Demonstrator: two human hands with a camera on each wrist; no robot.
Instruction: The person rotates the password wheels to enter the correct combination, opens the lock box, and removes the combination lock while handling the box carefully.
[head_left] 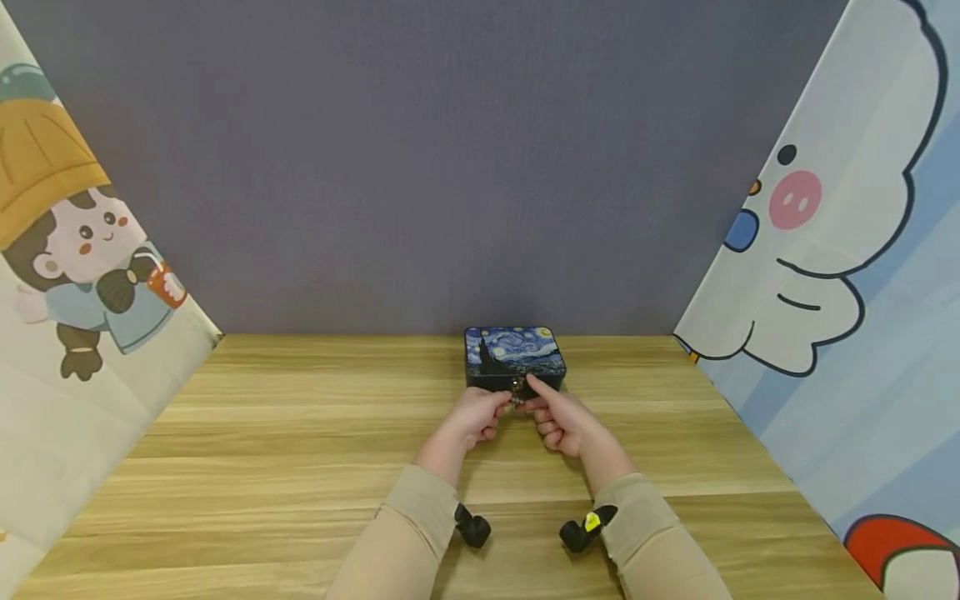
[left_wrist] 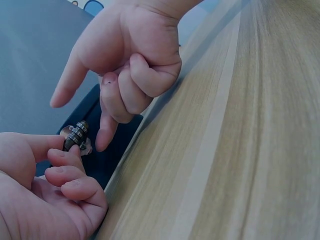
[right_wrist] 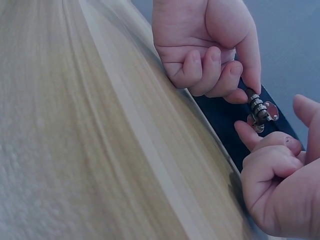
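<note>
A dark box (head_left: 513, 354) with a swirling blue night-sky picture on its lid sits at the far side of the table. At the clasp on its front hangs a small bronze-coloured combination padlock (left_wrist: 76, 136) with several number rings. My left hand (head_left: 476, 414) pinches one end of the padlock between thumb and index finger, its other fingers curled. Beside the lock's other end is my right hand (head_left: 562, 421), thumb and index finger stretched out and apart, the rest folded. Between those two fingers the right wrist view shows no object held; a metal hasp (right_wrist: 271, 111) is visible there.
The wood-grain table (head_left: 300, 467) stretches out on both sides of the box. A grey panel (head_left: 450, 167) rises right behind it. Cartoon-printed sheets flank the table at left (head_left: 90, 358) and right (head_left: 862, 333). Each sleeve carries a small black wrist camera (head_left: 472, 527).
</note>
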